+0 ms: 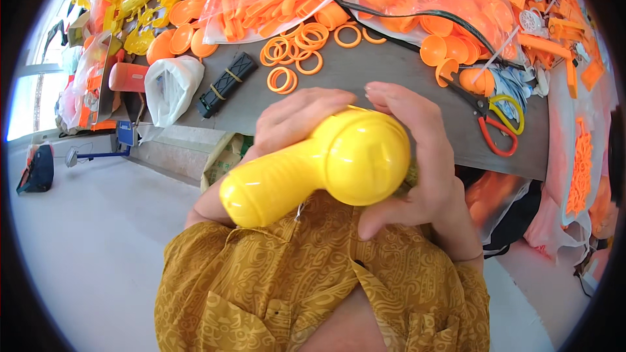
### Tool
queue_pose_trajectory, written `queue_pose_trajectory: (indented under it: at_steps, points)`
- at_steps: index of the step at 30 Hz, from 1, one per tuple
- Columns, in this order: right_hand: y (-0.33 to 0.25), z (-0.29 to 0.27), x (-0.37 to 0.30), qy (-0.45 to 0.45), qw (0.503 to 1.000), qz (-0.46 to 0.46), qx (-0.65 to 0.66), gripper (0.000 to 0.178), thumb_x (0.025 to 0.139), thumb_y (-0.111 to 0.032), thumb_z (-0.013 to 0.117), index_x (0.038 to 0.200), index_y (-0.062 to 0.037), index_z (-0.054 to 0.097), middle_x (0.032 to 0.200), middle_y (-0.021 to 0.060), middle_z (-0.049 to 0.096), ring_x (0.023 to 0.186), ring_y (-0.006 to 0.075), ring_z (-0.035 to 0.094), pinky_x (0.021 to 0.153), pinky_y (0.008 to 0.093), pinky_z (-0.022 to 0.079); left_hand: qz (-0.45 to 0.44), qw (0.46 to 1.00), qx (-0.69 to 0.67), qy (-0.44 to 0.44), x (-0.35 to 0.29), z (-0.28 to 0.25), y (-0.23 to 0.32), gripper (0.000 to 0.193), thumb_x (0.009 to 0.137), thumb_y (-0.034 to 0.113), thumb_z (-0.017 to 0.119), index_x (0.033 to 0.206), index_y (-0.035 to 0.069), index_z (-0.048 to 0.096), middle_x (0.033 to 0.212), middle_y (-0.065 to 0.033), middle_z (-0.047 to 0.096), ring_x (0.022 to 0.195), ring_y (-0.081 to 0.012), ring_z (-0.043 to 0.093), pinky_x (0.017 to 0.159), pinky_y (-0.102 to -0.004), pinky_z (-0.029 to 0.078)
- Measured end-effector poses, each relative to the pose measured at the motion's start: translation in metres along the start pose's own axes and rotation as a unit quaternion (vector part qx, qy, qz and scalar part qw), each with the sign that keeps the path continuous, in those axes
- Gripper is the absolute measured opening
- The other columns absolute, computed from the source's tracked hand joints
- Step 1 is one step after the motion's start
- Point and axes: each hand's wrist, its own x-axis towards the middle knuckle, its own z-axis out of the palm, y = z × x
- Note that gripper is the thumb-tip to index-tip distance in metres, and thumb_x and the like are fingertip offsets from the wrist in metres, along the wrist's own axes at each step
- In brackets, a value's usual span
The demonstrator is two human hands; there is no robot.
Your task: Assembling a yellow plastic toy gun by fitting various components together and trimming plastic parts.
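Note:
A glossy yellow plastic piece, with a round domed head and a thick, round-ended handle, hangs in front of my chest. My left hand grips it from behind; its fingers lie over the top where handle and head meet, and its thumb is hidden. Around the right side of the head curves my right hand, thumb and fingers spread apart. A gap shows between its palm and the dome; whether the fingertips touch cannot be made out. Several orange rings lie on the dark table beyond my hands.
Scissors with red and yellow handles lie at the right. A black rectangular device and a white bag sit at the left. Clear bags of orange parts line the far side, near orange cups.

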Motion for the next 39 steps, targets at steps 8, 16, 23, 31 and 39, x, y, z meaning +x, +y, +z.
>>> queue_pose_trajectory:
  at_steps: [8,16,23,31,39]
  points:
    - [-0.01,0.001,0.021,0.01,0.988,-0.042,-0.15,0.076,0.053,-0.044,0.077,0.102,0.0055,0.046,0.088,0.0143,0.052,0.072,0.0233,0.051,0.064,0.0318,0.042,-0.132,0.96,-0.212,-0.125,0.007,0.005,0.007,0.062,0.069,0.037,0.07,0.113,0.0,0.046,0.103,-0.0121,0.056,0.091,-0.0229,0.057,0.075,-0.0315,0.046]
    - [0.014,-0.011,0.041,-0.019,0.97,0.209,0.126,0.071,0.068,-0.041,0.069,0.116,0.0033,0.041,0.103,0.0075,0.05,0.087,0.0147,0.049,0.074,0.026,0.04,-0.229,0.818,-0.507,0.146,0.019,0.026,0.0,0.063,0.056,0.01,0.072,0.112,-0.003,0.046,0.102,-0.0105,0.057,0.09,-0.0201,0.058,0.079,-0.0336,0.048]
    - [0.008,0.003,-0.01,0.047,0.938,0.317,0.129,0.076,0.076,-0.05,0.058,0.125,0.0016,0.031,0.113,0.0116,0.044,0.095,0.0172,0.047,0.077,0.0269,0.04,-0.311,0.747,-0.548,0.212,0.018,0.016,-0.021,0.072,0.072,0.054,0.048,0.115,-0.002,0.044,0.103,-0.0224,0.054,0.096,-0.0308,0.054,0.075,-0.0372,0.049]
    - [0.013,0.049,-0.001,0.102,0.916,0.266,0.281,0.075,0.078,-0.038,0.062,0.124,0.0041,0.021,0.114,0.0156,0.043,0.102,0.02,0.047,0.083,0.031,0.041,-0.311,0.685,-0.587,0.298,0.022,0.04,-0.013,0.064,0.077,0.05,0.047,0.116,-0.001,0.043,0.109,-0.0189,0.052,0.096,-0.027,0.054,0.082,-0.0371,0.045]
    - [0.014,0.014,0.021,0.149,0.892,0.318,0.284,0.045,0.08,-0.024,0.054,0.114,0.0023,0.04,0.09,0.0094,0.056,0.068,0.0107,0.054,0.045,0.0203,0.042,-0.246,0.8,-0.478,0.268,0.011,0.039,-0.004,0.058,0.082,0.043,0.049,0.124,0.005,0.035,0.117,-0.0118,0.047,0.102,-0.0226,0.05,0.082,-0.0338,0.044]
